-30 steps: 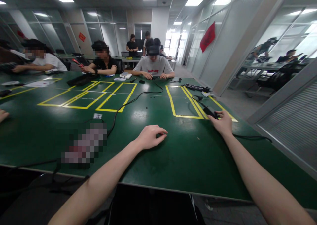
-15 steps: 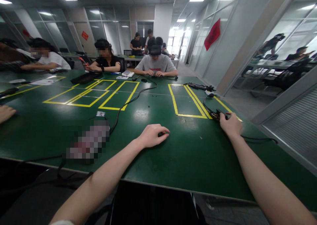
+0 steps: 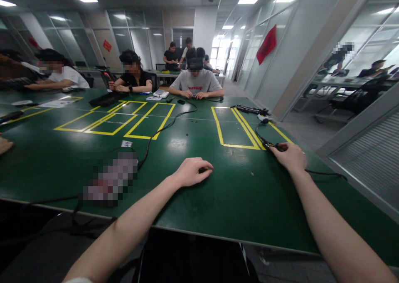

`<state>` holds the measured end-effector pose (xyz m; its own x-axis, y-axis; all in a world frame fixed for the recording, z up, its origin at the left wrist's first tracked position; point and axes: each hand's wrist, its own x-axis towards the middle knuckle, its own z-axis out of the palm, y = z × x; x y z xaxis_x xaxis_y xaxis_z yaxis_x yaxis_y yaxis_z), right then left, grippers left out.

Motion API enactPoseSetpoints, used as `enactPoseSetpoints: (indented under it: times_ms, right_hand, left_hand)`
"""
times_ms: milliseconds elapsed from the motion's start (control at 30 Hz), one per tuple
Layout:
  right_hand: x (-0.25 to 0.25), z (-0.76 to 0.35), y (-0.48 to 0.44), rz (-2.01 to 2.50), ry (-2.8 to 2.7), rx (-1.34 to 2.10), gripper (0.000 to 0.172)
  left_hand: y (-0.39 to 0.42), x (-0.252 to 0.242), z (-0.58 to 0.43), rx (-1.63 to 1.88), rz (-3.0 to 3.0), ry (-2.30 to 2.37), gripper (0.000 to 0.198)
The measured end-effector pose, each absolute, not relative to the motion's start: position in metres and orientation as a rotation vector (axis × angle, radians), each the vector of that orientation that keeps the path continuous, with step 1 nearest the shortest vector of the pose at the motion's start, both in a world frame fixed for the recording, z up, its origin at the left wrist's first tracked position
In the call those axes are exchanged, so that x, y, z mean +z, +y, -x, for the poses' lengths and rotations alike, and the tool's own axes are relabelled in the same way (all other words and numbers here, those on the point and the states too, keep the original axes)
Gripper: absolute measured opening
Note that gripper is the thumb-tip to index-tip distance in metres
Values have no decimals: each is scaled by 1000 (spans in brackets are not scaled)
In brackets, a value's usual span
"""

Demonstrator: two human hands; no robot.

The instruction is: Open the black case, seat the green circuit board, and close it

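Observation:
My left hand point(image 3: 193, 171) rests on the green table point(image 3: 230, 204), its fingers loosely curled and the thumb a little apart from the index finger. A dark gap shows between them, and I see nothing held there. Farther right, my right hand point(image 3: 290, 156) grips a small black corded device point(image 3: 274, 146), which lies low against the tabletop beside the yellow tape. The fingers hide part of it, so its exact kind is unclear. A black cable point(image 3: 257, 130) runs from its far end, and another cord point(image 3: 327, 173) shows to the right of my wrist.
A blurred-out object point(image 3: 112, 177) with cables lies left of my left arm. Yellow tape rectangles point(image 3: 222, 144) mark the table. A folded black stand point(image 3: 252, 109) lies at the far right. Across the table sits a person in a grey shirt point(image 3: 199, 83); other people sit at left.
The black device in my right hand has come down and tilted flatter, and that hand has shifted slightly. My left hand stays about where it was.

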<state>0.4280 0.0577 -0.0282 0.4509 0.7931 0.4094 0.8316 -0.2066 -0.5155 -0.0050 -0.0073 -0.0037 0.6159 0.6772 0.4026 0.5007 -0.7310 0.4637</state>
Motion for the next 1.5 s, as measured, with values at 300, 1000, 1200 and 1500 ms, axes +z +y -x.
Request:
enactPoseSetpoints:
  times_ms: [300, 1000, 1200, 1500]
  right_hand:
    - [-15, -416, 54, 2150, -1419, -108, 36]
    - [-8, -398, 49, 1987, -1267, 200, 36]
    - [-7, -392, 49, 2151, -1423, -33, 28]
    - [-14, -390, 55, 2088, -1478, -3, 23]
  left_hand:
    - [-8, -4, 5, 801, -2540, 970, 13]
    - [-9, -1, 7, 805, -2521, 956, 15]
    - [-9, -1, 7, 785, -2527, 951, 14]
    - [-8, -2, 6, 790, -2525, 939, 15]
